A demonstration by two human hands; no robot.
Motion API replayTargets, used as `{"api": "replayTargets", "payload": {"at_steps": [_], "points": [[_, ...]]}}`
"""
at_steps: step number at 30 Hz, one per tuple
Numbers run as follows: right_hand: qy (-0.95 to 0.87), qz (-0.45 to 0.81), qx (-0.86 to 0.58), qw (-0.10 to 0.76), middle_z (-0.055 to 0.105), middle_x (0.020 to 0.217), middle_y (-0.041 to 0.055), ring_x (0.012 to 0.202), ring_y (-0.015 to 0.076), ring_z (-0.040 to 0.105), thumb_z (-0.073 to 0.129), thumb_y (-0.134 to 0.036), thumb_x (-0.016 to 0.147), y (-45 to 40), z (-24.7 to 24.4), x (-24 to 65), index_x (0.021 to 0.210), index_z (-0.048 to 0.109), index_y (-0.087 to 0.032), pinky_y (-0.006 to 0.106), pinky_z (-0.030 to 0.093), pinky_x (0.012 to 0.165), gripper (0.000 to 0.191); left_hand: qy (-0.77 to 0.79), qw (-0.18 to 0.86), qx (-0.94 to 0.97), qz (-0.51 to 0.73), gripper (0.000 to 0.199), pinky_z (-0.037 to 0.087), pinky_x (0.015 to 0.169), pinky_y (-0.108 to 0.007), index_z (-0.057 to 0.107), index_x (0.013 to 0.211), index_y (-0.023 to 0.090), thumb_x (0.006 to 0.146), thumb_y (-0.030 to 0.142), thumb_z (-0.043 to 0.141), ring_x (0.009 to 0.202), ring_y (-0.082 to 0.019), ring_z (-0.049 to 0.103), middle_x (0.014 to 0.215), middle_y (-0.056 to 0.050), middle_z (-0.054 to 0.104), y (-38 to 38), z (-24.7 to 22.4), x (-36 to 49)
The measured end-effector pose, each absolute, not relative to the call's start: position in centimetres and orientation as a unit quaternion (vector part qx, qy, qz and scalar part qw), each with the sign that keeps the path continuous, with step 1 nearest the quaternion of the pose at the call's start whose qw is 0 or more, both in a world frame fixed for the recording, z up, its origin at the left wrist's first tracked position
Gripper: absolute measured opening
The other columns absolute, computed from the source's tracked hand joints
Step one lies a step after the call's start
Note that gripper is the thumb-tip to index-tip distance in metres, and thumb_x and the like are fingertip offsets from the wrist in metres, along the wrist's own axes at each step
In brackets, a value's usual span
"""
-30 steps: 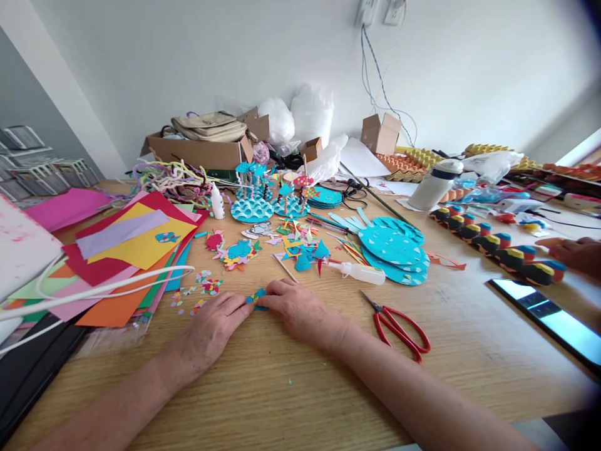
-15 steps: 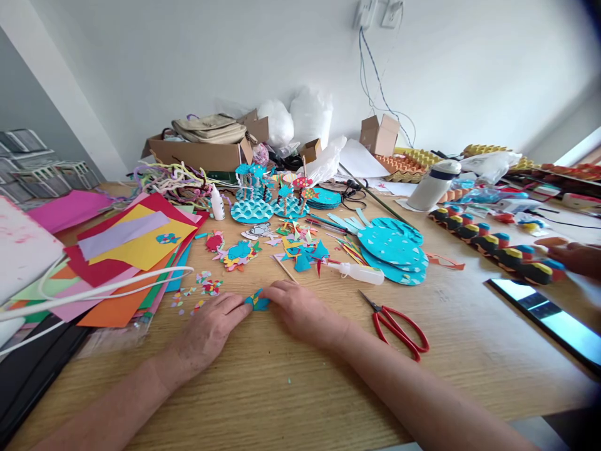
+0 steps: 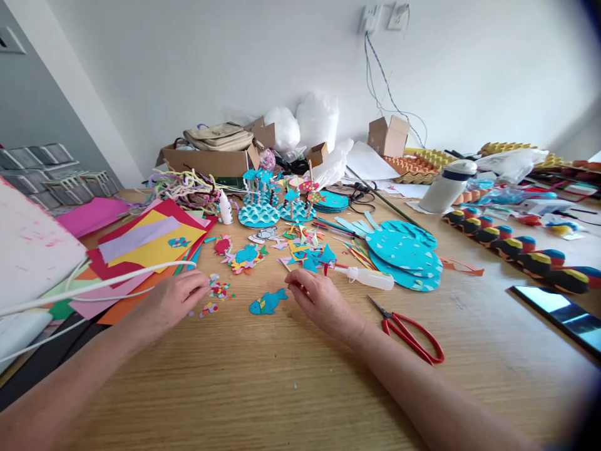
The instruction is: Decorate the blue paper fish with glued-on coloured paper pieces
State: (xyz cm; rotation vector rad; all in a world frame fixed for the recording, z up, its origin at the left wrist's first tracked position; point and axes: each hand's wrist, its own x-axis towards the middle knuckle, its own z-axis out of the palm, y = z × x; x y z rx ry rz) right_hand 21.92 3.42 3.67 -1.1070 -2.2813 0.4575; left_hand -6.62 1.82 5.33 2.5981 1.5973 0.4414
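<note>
A blue paper fish (image 3: 268,302) with a small yellow patterned band behind its head lies flat on the table between my hands. My right hand (image 3: 323,307) is just right of its tail, thumb and fingers pressed together; whatever they hold, if anything, is too small to tell. My left hand (image 3: 176,295) is off to the left, its fingers curled closed beside a scatter of small coloured paper dots (image 3: 218,289). What is between those fingers is hidden. A thin wooden stick (image 3: 285,265) shows partly behind my right hand.
Red-handled scissors (image 3: 413,335) and a glue bottle (image 3: 369,277) lie to the right, near blue paper discs (image 3: 399,244). Stacked coloured paper (image 3: 136,241) and a white cable (image 3: 117,275) are at left. Paper fish (image 3: 246,254) sit behind. A phone (image 3: 558,319) lies far right.
Both hands have let go of the blue fish, which now shows whole. My left hand has moved left to the paper dots; my right hand has drawn slightly right. The view has shifted a little.
</note>
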Motion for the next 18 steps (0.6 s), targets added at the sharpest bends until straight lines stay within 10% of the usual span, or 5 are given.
{"api": "replayTargets", "payload": {"at_steps": [18], "points": [[-0.871, 0.149, -0.39, 0.26, 0.062, 0.078, 0.0042, 0.068, 0.013, 0.056, 0.039, -0.013, 0.083, 3.5, 3.1, 22.1, 0.086, 0.055, -0.017, 0.023, 0.04, 0.06, 0.016, 0.539, 0.114, 0.834, 0.029, 0.024, 0.042, 0.073, -0.026, 0.058, 0.092, 0.022, 0.077, 0.015, 0.041, 0.082, -0.017, 0.057, 0.089, -0.002, 0.063, 0.9, 4.9, -7.1]]}}
